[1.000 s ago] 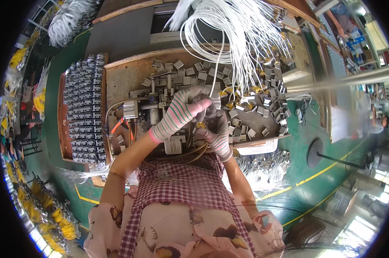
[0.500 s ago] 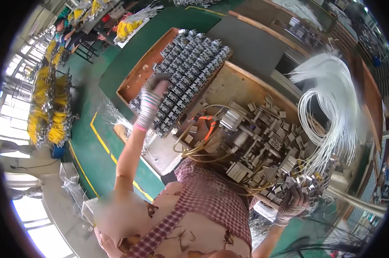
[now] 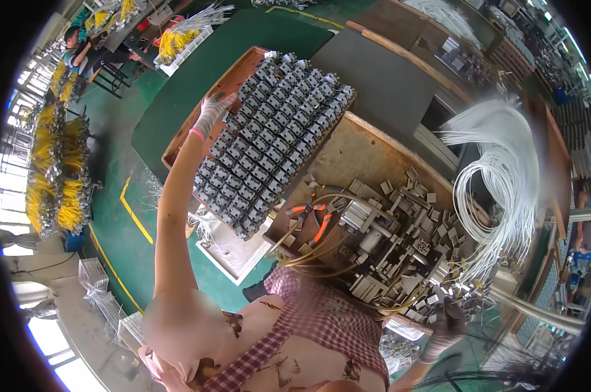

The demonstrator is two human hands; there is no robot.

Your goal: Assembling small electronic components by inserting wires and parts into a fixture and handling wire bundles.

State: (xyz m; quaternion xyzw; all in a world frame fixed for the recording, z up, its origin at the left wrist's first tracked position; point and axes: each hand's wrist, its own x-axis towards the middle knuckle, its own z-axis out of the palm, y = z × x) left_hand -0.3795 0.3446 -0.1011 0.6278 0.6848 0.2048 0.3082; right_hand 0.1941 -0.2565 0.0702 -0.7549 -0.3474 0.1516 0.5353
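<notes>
At the left edge of a dense block of small metal-and-black assemblies (image 3: 269, 137), my left hand (image 3: 213, 115) wears a striped glove. Its fingers stretch toward the outermost pieces, and I make out nothing held in them. The block fills most of a shallow wooden tray (image 3: 178, 145). My right hand (image 3: 444, 330), also gloved, is low at the near right corner of the bench, beside loose metal pieces. Its fingers are dark and smeared, so any held thing is hidden. Between the hands stands a metal clamping fixture (image 3: 374, 238) with hoses, and orange-handled pliers (image 3: 322, 226) lie left of it.
Small square metal blocks (image 3: 442, 230) are scattered around the fixture. A large bundle of white wires (image 3: 498, 170) is looped at the right. A white box (image 3: 240, 258) sits below the tray. Racks of yellow wires (image 3: 44, 186) stand far left, and another person (image 3: 80, 55) sits beyond.
My left hand has moved from over the assemblies outward to their left edge, uncovering the rows. My right hand has shifted slightly down. The whole view has turned a little.
</notes>
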